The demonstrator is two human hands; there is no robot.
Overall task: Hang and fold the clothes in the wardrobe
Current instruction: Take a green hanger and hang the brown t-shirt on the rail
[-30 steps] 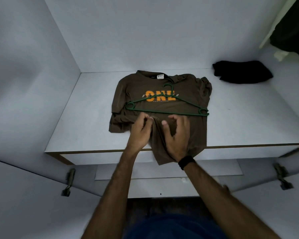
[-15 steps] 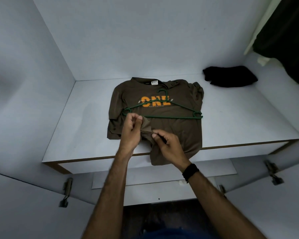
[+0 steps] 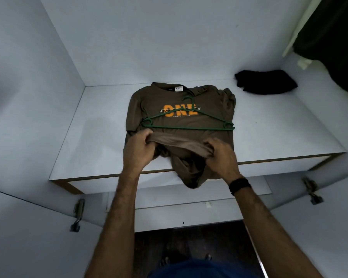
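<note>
A brown T-shirt [image 3: 149,105] with an orange "ONE" print lies flat on the white wardrobe shelf [image 3: 88,121], collar toward the back wall. A green plastic hanger [image 3: 187,127] lies across its chest. My left hand [image 3: 139,149] and my right hand [image 3: 221,155] each grip the shirt's bottom hem and hold it stretched open between them, lifted just in front of the hanger's bar. Part of the hem hangs over the shelf's front edge.
A folded black garment [image 3: 266,82] lies at the back right of the shelf. Dark clothing [image 3: 333,41] hangs at the upper right. Open wardrobe doors with metal hinges [image 3: 77,214] flank the lower shelf below.
My hands have moved apart along the hem, spreading it open. One second ago they were close together at the shirt's bottom middle.
</note>
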